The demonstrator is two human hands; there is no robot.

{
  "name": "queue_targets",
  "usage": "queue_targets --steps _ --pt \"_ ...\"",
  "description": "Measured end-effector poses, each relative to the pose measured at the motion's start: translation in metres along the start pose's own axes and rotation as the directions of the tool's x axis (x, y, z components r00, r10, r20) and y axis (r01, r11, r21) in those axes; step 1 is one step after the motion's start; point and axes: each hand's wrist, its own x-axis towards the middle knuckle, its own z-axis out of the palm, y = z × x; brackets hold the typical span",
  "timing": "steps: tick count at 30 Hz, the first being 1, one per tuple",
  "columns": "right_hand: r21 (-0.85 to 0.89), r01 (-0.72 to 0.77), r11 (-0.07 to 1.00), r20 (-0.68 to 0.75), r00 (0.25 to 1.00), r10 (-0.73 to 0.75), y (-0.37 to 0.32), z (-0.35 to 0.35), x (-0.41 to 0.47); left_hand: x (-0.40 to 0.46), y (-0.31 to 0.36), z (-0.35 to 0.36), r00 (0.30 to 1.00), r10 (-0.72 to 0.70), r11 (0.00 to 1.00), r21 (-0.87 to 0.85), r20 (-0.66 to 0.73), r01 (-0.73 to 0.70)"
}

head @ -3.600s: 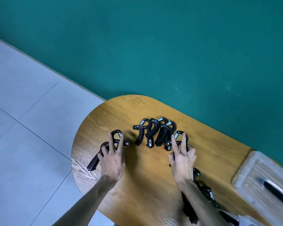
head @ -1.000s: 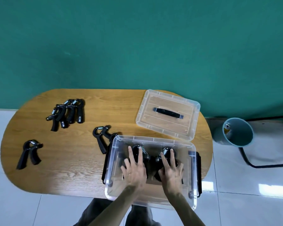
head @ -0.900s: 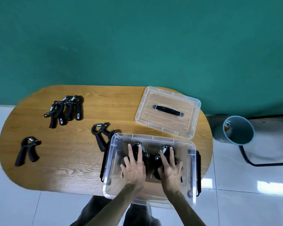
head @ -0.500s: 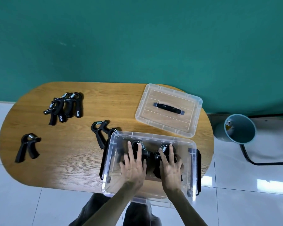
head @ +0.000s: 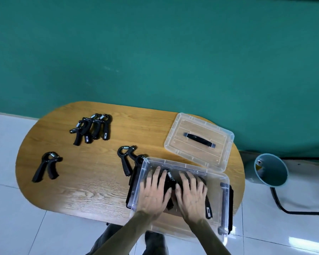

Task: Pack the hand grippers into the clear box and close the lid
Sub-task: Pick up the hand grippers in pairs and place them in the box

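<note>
The clear box (head: 226, 181) stands open at the table's near right edge. Both my hands are inside it. My left hand (head: 154, 193) and my right hand (head: 191, 194) lie flat, fingers spread, on top of black hand grippers (head: 170, 178) in the box; another grip end (head: 208, 207) shows beside my right hand. The clear lid (head: 219, 150) with its black handle lies behind the box. Outside the box are a bunch of several grippers (head: 92, 128) at the back left, a single gripper (head: 47, 167) far left, and one gripper (head: 126, 159) against the box's left corner.
The oval wooden table (head: 81, 181) stands against a green wall. A teal bin (head: 271, 170) sits on the tiled floor to the right, with a black cable or frame (head: 284, 208) beside it. My legs show below the table's near edge.
Since 3.6 s ago my hands have carried grippers from the table's left into the box. Over the last second they stay on the grippers, shifting slightly toward me; the view has tilted.
</note>
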Motion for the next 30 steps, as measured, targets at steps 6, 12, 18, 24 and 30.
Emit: queue_targets --steps 6,12,18,24,30 --pt "-0.127 0.119 0.985 0.124 0.987 -0.103 -0.038 -0.026 0.017 -0.002 -0.041 -0.039 0.997 -0.01 1.0 -0.017 -0.072 0.008" --pt "-0.175 0.175 0.969 0.187 0.972 -0.142 -0.095 -0.028 0.033 -0.006 -0.1 -0.059 0.991 -0.076 0.996 -0.044 -0.109 0.072" --pt "-0.194 0.248 0.949 0.224 0.953 -0.203 -0.177 0.0 0.043 -0.027 -0.175 -0.068 0.992 -0.126 0.992 -0.015 -0.024 0.125" --pt "-0.208 0.31 0.928 0.262 0.931 -0.253 -0.258 0.03 0.057 -0.032 -0.255 -0.064 0.981 -0.186 0.982 -0.005 -0.049 0.186" --pt "-0.23 0.337 0.913 0.351 0.904 -0.245 -0.303 0.059 0.068 -0.034 -0.31 -0.06 0.977 -0.213 0.977 0.024 0.0 0.213"
